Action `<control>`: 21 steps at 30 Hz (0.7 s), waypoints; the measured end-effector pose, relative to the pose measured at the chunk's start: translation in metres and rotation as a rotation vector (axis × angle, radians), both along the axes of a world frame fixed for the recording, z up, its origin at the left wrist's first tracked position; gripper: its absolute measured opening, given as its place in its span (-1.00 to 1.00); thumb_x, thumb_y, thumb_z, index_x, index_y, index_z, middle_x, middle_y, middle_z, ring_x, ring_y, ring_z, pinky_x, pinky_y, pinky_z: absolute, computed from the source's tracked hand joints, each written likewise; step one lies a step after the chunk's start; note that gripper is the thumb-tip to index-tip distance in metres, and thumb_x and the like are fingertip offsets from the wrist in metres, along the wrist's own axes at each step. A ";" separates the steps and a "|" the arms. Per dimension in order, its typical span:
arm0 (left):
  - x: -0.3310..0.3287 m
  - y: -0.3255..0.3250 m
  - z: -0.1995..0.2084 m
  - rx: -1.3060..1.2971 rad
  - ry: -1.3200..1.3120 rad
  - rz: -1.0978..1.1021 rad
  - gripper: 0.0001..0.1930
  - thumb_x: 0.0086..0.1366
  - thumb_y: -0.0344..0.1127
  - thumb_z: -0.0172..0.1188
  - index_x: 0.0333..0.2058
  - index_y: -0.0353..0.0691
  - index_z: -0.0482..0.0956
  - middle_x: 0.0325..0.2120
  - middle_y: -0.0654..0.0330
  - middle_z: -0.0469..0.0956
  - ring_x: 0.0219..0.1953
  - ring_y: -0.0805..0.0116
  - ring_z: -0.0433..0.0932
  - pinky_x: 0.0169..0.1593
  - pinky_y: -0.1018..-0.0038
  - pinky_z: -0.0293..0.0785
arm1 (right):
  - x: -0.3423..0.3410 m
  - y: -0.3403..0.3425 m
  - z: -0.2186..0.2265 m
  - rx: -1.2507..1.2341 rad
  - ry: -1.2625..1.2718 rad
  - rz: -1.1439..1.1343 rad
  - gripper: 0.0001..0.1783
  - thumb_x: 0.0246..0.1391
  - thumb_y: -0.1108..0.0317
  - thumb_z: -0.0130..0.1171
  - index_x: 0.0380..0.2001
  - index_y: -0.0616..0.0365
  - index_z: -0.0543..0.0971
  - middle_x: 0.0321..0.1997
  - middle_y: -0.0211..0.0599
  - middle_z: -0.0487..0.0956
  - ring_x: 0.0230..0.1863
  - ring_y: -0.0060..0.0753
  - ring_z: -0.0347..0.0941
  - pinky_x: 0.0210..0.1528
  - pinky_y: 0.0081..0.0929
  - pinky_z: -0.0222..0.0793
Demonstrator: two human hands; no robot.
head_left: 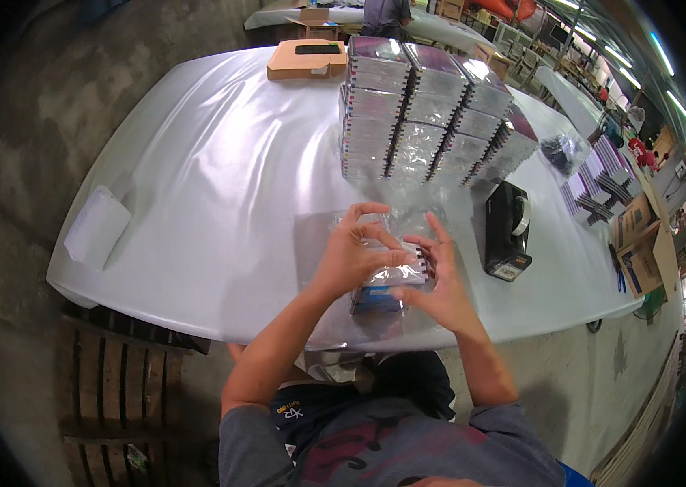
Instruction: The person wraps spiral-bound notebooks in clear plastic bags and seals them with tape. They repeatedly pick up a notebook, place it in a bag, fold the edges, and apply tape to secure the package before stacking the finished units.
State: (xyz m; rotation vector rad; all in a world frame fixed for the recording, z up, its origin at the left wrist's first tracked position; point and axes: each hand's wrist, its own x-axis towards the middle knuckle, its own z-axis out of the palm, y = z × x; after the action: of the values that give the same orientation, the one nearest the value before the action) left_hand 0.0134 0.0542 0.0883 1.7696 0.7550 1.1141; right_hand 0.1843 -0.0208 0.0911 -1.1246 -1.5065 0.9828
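Note:
In front of me at the table's near edge is a small spiral-bound notebook with a white top and a black comb binding along its right side. Clear plastic bag film glints around and under it. My left hand bends over the notebook from the left, thumb and fingers closed on the film. Round the bound edge curls my right hand, with its thumb at the near side and its index finger raised. A blue printed item lies just below the notebook, partly hidden by plastic.
Beyond my hands rise stacks of spiral-bound notebooks. A black box with a handle stands to the right. White papers lie far left, and an orange-brown carton sits at the back. Cardboard boxes stand beyond the right edge.

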 end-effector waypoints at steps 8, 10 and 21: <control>-0.003 0.004 0.000 -0.058 0.106 0.068 -0.23 -0.22 -0.19 0.55 0.01 -0.15 0.38 -0.04 -0.06 0.42 0.09 0.10 0.38 -0.05 0.33 0.45 | -0.003 0.023 -0.009 -0.075 0.049 -0.110 0.36 -0.31 0.36 0.50 0.35 -0.16 -0.34 0.09 0.04 0.33 0.09 -0.27 0.34 0.05 -0.36 0.27; -0.014 0.000 0.004 -0.086 0.165 -0.015 0.06 -0.23 -0.19 0.57 0.22 -0.10 0.05 -0.02 -0.15 0.40 0.08 0.04 0.40 -0.04 0.30 0.44 | -0.001 0.026 0.001 -0.162 0.164 -0.043 0.34 -0.27 0.38 0.48 0.35 -0.19 -0.34 0.05 0.07 0.37 0.01 -0.27 0.41 0.02 -0.36 0.32; -0.015 -0.004 -0.003 -0.373 0.083 -0.088 0.26 -0.11 -0.24 0.52 0.30 -0.22 -0.40 -0.26 -0.20 0.56 -0.17 0.15 0.57 -0.06 0.37 0.45 | 0.040 0.045 0.009 -0.496 0.315 0.217 -0.29 -0.15 0.51 0.23 0.16 0.11 0.29 -0.15 -0.14 0.56 -0.16 -0.48 0.48 -0.10 -0.54 0.37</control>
State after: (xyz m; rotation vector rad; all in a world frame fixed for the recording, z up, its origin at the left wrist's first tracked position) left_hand -0.0017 0.0504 0.0849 1.5214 0.8648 0.7863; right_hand 0.2243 0.0244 0.1001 -1.0868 -1.1736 1.6652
